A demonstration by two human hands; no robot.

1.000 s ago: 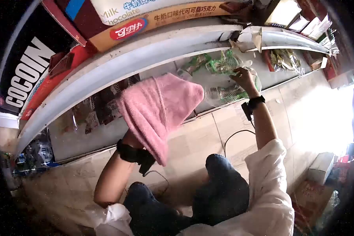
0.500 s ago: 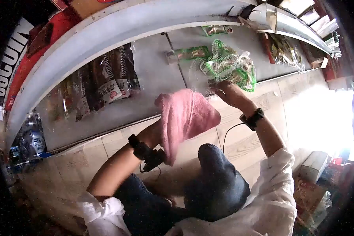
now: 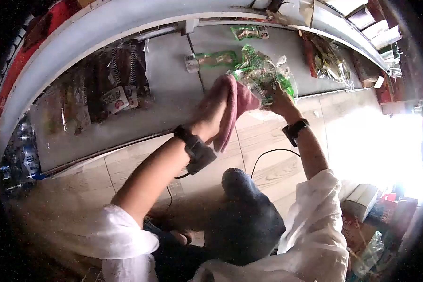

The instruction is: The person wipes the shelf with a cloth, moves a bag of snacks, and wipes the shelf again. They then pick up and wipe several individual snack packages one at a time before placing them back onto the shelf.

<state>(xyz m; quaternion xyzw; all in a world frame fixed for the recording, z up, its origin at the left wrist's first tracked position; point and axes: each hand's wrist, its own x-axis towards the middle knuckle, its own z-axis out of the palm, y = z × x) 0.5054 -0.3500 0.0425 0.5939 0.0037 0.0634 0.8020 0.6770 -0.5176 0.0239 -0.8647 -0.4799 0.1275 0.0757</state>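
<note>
Head view, fuzzy pink cloth, crinkly bag

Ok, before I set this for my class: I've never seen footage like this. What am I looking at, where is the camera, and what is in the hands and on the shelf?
There is no machine here, only a person's two bare hands. The single camera is worn on the person's head and looks forward and down. Its wide lens is what bends the edges of the picture.

The left hand is closed on a pink cloth. The cloth is right beside, and seemingly touching, a clear bag of green packets. The right hand holds that bag by the front edge of a low grey shelf. A black band sits on the left wrist, and there is another on the right.

On the shelf, dark packets lie to the left and a green packet lies behind the bag. Below are the tiled floor and the person's knee.
</note>
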